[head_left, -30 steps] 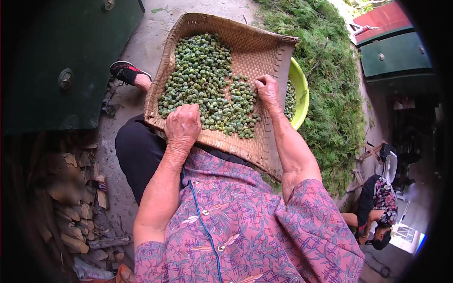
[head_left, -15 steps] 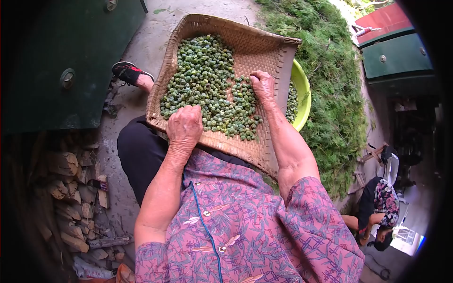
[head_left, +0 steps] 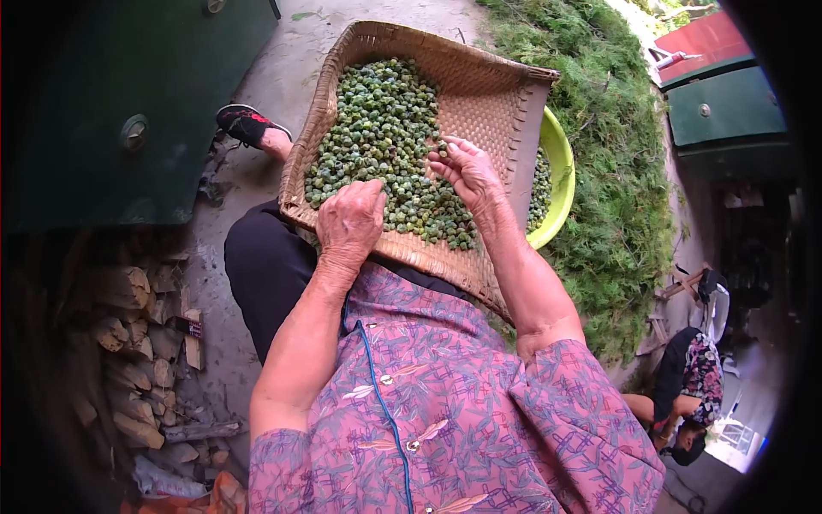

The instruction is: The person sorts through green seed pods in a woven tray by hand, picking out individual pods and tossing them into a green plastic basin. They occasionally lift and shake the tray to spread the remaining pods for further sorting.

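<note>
A woven basket tray (head_left: 479,94) rests across my lap, with a broad heap of small round green fruits (head_left: 372,111) in it. My left hand (head_left: 351,218) is closed over the near edge of the heap, its fingertips hidden beneath the knuckles. Above the smaller right-hand portion of the heap, my right hand (head_left: 471,176) pinches one small green fruit (head_left: 443,152) between thumb and fingers, palm partly turned up. A yellow-green basin (head_left: 561,171) with more of these fruits stands beyond the tray's right edge, partly hidden by it.
Cut green branches (head_left: 591,128) cover the ground to the right. Split firewood (head_left: 128,343) is stacked at lower left, below a dark green panel (head_left: 86,111). Another person (head_left: 689,377) bends over at far right. A foot in a black shoe (head_left: 244,124) shows left of the tray.
My right hand has turned palm-up and moved slightly left over the fruits, now with one between its fingers. My left hand stays closed at the near edge. The whole view has shifted slightly.
</note>
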{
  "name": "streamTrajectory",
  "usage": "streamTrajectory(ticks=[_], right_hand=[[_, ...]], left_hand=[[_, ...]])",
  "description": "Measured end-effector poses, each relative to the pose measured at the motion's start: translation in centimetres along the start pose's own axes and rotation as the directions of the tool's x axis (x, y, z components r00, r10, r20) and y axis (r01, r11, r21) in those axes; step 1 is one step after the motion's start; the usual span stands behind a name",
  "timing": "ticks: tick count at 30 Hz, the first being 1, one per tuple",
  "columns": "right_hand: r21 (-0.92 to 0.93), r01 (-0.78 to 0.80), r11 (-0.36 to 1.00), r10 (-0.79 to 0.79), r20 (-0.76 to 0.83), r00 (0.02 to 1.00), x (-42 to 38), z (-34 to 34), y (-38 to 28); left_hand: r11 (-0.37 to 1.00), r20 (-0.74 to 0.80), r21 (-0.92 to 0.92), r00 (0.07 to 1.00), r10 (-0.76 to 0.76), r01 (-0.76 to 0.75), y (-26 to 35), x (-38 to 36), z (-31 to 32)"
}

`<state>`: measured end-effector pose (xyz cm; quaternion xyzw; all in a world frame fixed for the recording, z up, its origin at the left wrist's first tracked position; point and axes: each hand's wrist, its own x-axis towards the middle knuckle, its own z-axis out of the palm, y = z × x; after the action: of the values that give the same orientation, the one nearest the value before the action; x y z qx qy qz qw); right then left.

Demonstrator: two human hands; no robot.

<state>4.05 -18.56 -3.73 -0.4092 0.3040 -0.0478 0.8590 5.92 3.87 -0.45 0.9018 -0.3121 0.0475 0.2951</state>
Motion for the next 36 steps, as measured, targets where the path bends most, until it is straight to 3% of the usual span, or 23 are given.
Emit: streamTrajectory(ticks=[8,14,16,19,23,26,32,36], right_hand=[[0.020,-0.080,0.997,0.074,0.208,0.975,-4.1,4.0,3.4],[-0.067,-0.026,0.997,0.037,0.167,0.985,-5.8,5.7,4.2],[-0.113,-0.010,0.994,0.033,0.196,0.980,-5.7,5.5,4.6],[-0.361,0.081,0.929,-0.004,0.210,0.978,-6.0,5.2,4.2],[-0.227,0.006,0.974,0.038,0.190,0.981,-6.0,5.2,4.2],[-0.184,0.077,0.980,-0.040,0.199,0.979,-6.0,5.3,4.1],[-0.388,0.182,0.903,-0.126,0.166,0.978,-6.6,5.9,4.5],[-0.350,0.170,0.921,-0.114,0.174,0.978,-6.5,5.8,4.7]], left_hand=[[0.980,-0.076,-0.200,0.997,-0.003,-0.012,1.2,0.3,-1.3],[0.986,-0.098,-0.168,0.995,-0.026,0.009,0.1,-0.1,-0.2],[0.990,-0.089,-0.130,0.995,0.050,-0.061,-0.3,-0.2,-0.1],[0.992,-0.066,-0.113,0.997,0.043,-0.051,-0.5,-0.4,0.2],[0.995,-0.022,-0.102,1.000,0.018,-0.020,-0.3,-0.3,0.0],[0.993,-0.058,-0.119,0.998,0.015,-0.021,-0.3,-0.3,0.1],[0.996,-0.064,-0.080,0.997,0.042,-0.047,-0.6,-0.5,0.3],[0.991,-0.077,-0.120,0.996,0.042,-0.051,-0.3,-0.4,0.0]])
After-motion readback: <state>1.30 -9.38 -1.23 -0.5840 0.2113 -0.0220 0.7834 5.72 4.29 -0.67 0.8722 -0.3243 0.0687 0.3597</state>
